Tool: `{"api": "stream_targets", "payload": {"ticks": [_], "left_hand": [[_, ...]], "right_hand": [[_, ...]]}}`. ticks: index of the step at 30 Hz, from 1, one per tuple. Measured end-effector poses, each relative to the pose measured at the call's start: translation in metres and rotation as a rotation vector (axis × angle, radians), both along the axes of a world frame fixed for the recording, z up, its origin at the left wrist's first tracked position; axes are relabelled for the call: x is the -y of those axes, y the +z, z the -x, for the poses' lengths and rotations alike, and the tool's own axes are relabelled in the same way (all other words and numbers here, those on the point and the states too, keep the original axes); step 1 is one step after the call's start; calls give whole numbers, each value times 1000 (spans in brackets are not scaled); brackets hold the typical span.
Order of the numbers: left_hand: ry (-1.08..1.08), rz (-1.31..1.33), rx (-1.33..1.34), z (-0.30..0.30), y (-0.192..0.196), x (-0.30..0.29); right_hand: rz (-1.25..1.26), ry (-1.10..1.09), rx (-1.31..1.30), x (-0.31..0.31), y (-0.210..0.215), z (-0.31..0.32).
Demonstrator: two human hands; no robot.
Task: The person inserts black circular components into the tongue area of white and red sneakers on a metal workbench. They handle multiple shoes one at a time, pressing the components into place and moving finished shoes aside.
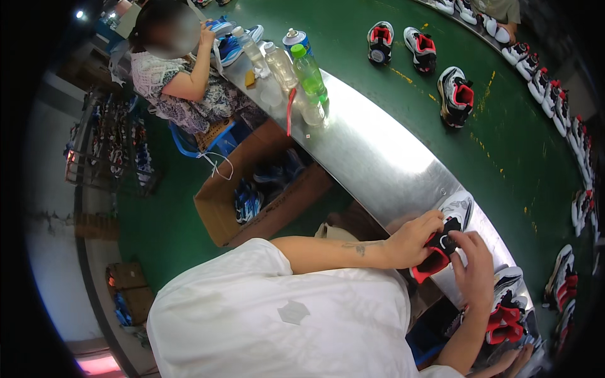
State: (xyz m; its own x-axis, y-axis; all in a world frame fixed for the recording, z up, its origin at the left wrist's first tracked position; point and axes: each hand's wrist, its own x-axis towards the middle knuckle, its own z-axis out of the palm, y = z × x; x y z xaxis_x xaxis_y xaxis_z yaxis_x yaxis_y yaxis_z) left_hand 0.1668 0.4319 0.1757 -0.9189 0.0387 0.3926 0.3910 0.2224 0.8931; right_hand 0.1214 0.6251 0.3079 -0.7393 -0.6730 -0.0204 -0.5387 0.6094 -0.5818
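Note:
A white, black and red sneaker (446, 243) is between my hands over the metal edge of the worktable, its toe pointing away and its red-lined opening toward me. My left hand (413, 242) closes round the left side of the shoe near the collar. On the other side, my right hand (474, 261) grips the black tongue area with bent fingers. The exact fingertip contact is partly hidden. Just right of my right hand, more white and red sneakers (504, 318) lie on the metal strip.
Three sneakers (457, 97) stand on the green belt (403, 138). Bottles, including a green one (309, 74), stand on the metal ledge (378, 148). A cardboard box (277, 214) holds blue shoes. One co-worker (183, 82) sits far left; another's hands (513, 360) show lower right.

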Motion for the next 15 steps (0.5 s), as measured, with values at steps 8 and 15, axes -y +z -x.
{"api": "stream_targets", "payload": {"ticks": [8, 15], "left_hand": [[-38, 111, 157, 13, 11, 2], [-54, 276, 198, 14, 5, 6]], "right_hand": [[-339, -113, -129, 22, -34, 13], [-412, 101, -28, 8, -8, 17]]}}
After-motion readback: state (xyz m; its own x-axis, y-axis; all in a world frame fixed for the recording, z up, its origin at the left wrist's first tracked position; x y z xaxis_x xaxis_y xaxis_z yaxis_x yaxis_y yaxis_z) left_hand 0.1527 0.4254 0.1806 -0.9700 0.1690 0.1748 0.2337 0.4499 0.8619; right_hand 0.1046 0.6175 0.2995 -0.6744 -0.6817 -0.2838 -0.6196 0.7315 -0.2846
